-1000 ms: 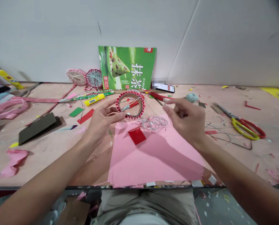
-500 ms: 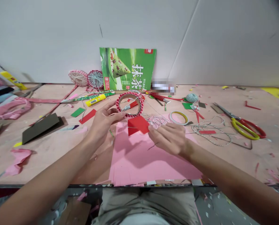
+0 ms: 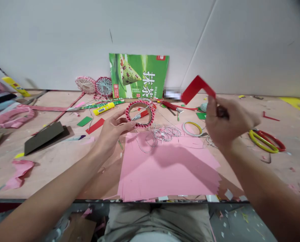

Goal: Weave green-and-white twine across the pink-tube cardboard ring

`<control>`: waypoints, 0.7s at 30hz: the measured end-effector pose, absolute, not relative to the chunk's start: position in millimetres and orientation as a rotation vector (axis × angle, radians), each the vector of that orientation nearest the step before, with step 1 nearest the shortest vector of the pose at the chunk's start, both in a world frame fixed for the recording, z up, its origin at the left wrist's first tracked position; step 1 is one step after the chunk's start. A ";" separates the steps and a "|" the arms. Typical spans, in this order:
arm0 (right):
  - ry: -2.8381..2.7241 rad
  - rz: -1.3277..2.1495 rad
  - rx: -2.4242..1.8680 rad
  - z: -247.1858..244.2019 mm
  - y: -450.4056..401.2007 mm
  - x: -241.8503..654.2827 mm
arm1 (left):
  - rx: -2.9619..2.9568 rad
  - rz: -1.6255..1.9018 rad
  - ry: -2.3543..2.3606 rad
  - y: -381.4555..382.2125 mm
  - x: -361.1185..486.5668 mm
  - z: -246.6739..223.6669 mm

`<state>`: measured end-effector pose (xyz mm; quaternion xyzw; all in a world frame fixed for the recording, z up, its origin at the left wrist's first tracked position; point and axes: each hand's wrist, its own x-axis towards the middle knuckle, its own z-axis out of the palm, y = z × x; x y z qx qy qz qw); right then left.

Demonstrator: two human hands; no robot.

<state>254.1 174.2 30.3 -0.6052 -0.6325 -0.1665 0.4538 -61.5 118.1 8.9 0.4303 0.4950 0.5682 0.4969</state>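
Observation:
My left hand (image 3: pixel 118 127) pinches the lower left rim of a cardboard ring (image 3: pixel 127 116) edged with red-pink paper rolls. A black-and-white string (image 3: pixel 139 115) crosses the ring's opening, and more of it lies in a loose tangle (image 3: pixel 166 133) below. Raised at the right, my right hand (image 3: pixel 227 117) grips a folded piece of red paper (image 3: pixel 195 88) by one end. The paper bends at a sharp crease. A stack of pink paper sheets (image 3: pixel 165 178) lies on the table under both hands.
Scissors (image 3: pixel 263 141) with yellow and red handles lie at right, blades hidden behind my hand. A tape roll (image 3: pixel 192 128), glue stick (image 3: pixel 104 108) and red-handled tool (image 3: pixel 171 106) are around the ring. Behind stand a green package panel (image 3: pixel 155 67) and two string-woven discs (image 3: pixel 104 86).
My right hand has lifted the red paper up and to the right, away from the ring. My left hand and the ring stay nearly in place.

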 end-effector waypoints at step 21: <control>-1.504 1.084 -0.977 45.6 140.0 233.2 | 1.097 1.241 1.250 115.9 -54.0 9.3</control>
